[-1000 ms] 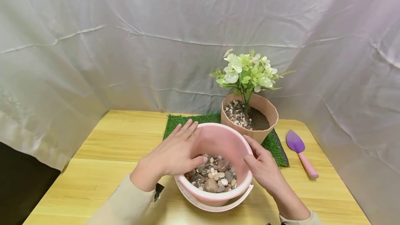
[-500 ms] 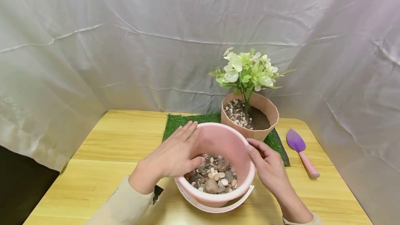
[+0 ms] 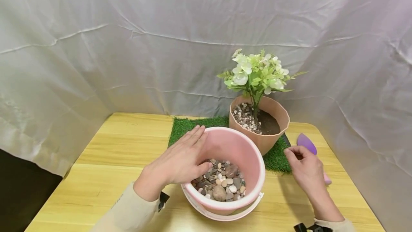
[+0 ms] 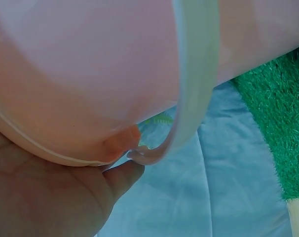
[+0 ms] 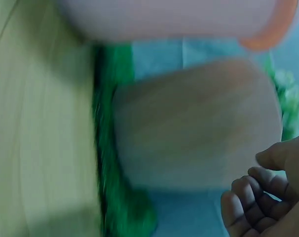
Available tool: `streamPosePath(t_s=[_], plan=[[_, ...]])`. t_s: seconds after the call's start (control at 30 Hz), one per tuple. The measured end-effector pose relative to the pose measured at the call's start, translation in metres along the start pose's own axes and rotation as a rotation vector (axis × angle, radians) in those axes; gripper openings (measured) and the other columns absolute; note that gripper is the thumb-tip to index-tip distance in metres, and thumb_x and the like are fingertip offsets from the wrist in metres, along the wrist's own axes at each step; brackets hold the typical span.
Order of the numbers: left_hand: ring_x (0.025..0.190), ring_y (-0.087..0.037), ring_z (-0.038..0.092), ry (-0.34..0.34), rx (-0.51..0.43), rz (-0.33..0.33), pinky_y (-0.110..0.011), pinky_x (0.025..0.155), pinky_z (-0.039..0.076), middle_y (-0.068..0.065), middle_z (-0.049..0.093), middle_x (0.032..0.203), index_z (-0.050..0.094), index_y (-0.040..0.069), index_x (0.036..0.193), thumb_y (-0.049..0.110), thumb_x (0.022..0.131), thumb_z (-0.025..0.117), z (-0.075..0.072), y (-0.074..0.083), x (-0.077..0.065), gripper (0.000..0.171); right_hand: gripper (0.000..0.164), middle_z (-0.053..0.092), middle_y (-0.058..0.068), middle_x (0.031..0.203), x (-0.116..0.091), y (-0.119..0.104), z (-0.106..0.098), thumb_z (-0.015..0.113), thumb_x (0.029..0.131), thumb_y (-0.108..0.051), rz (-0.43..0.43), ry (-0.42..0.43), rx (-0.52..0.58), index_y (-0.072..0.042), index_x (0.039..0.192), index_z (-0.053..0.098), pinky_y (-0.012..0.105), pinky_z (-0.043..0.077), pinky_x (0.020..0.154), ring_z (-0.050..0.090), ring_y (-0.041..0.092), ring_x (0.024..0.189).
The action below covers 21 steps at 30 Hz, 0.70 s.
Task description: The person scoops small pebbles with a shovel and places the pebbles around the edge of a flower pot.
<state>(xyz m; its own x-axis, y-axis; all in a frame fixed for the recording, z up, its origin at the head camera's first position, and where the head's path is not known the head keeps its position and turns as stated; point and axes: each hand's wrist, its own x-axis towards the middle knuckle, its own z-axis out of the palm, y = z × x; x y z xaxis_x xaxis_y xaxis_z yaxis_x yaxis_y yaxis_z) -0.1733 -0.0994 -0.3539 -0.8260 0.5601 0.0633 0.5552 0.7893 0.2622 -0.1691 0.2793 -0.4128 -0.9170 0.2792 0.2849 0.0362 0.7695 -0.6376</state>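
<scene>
A pink bucket [image 3: 255,167] with a white rim stands at the front of the table, holding pebbles [image 3: 222,183] of mixed sizes and colours. My left hand [image 3: 180,156] rests on its left rim, fingers straight and thumb reaching over the inside. From the left wrist, my palm [image 4: 46,192] lies against the rim, a finger beside the joint of the pale handle [image 4: 196,84]. To the right of the bucket, my right hand [image 3: 307,169] is in the air with loosely curled fingers and nothing in them. It partly hides a purple trowel [image 3: 306,143] with a pink handle.
Behind the bucket, a terracotta-coloured pot [image 3: 262,142] bears white flowers [image 3: 257,72], dark soil and small gravel. It stands on a green artificial grass mat [image 3: 186,126]. Grey cloth [image 3: 161,46] hangs around the wooden table [image 3: 122,146].
My right hand has let go of the bucket's right rim and moved right, towards the trowel. My left hand stays on the bucket, which has hardly shifted.
</scene>
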Motion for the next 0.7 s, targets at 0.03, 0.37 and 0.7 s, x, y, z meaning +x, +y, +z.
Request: streamPosePath(t_s=[0.03, 0.37, 0.7], plan=[[0.165, -0.029, 0.007, 0.0, -0.003, -0.001, -0.045, 0.134, 0.012, -0.017, 0.012, 0.176, 0.021, 0.002, 0.167, 0.058, 0.101, 0.056, 0.0, 0.0, 0.0, 0.093, 0.026, 0.076, 0.012, 0.094, 0.004, 0.008, -0.002, 0.065, 0.104, -0.033, -0.007, -0.007, -0.037, -0.009, 0.105, 0.076, 0.042, 0.05, 0.076, 0.067, 0.028, 0.086], [0.165, -0.028, 0.006, -0.002, -0.015, 0.0, -0.044, 0.135, 0.011, -0.017, 0.011, 0.176, 0.022, 0.003, 0.167, 0.057, 0.101, 0.056, 0.0, 0.0, -0.001, 0.092, 0.033, 0.072, 0.028, 0.098, 0.031, 0.075, -0.029, 0.055, 0.104, -0.029, 0.036, -0.116, -0.334, 0.0, 0.107, 0.07, 0.052, 0.048, 0.06, 0.067, 0.048, 0.082], [0.165, -0.027, 0.005, 0.003, -0.011, 0.001, -0.042, 0.135, 0.01, -0.015, 0.01, 0.177, 0.025, 0.004, 0.167, 0.057, 0.102, 0.056, 0.001, -0.001, -0.001, 0.09, 0.085, 0.058, 0.044, 0.109, 0.041, 0.11, -0.032, 0.039, 0.107, -0.063, 0.202, -0.296, -0.443, 0.019, 0.122, 0.056, 0.063, 0.052, 0.071, 0.059, 0.061, 0.097]])
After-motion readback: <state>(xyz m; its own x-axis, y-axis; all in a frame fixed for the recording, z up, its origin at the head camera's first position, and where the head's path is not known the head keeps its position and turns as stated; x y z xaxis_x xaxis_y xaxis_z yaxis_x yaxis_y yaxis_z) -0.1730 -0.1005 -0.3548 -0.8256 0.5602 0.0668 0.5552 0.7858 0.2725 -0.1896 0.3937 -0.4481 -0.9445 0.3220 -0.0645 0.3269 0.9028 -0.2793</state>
